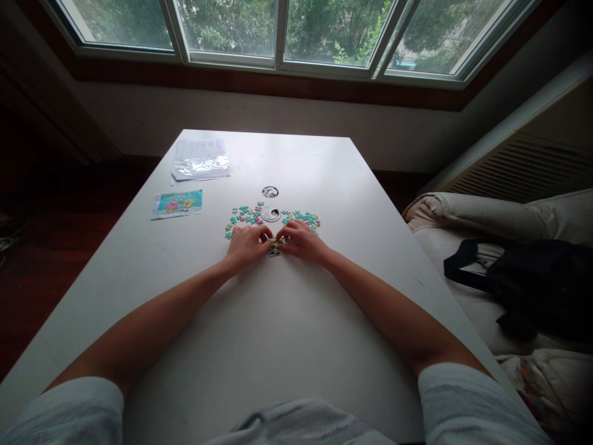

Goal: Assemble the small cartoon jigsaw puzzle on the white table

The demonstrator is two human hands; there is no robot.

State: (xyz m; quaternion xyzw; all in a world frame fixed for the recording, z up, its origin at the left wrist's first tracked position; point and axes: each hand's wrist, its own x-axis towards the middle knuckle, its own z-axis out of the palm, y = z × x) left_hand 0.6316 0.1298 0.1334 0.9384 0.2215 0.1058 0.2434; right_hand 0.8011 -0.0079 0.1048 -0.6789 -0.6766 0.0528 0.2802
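My left hand (248, 245) and my right hand (303, 241) meet low over the middle of the table, thumbs and fingertips pinched inward. Between them is a small cluster of jigsaw puzzle pieces (274, 247), yellowish and dark, with the fingertips of both hands closed on its two sides. The fingers partly cover the cluster, so I cannot tell how its pieces join. Loose turquoise and pink puzzle pieces (245, 214) are spread just beyond my left hand. More loose pieces (306, 217) lie behind my right hand. A round silvery disc (271, 214) sits between these two groups.
A smaller round object (270, 191) lies farther back. At the left are a colourful cartoon picture sheet (178, 204) and a clear plastic sleeve with paper (201, 159). The white table (287, 346) stands before a window; a couch with a black bag (537, 284) is at right.
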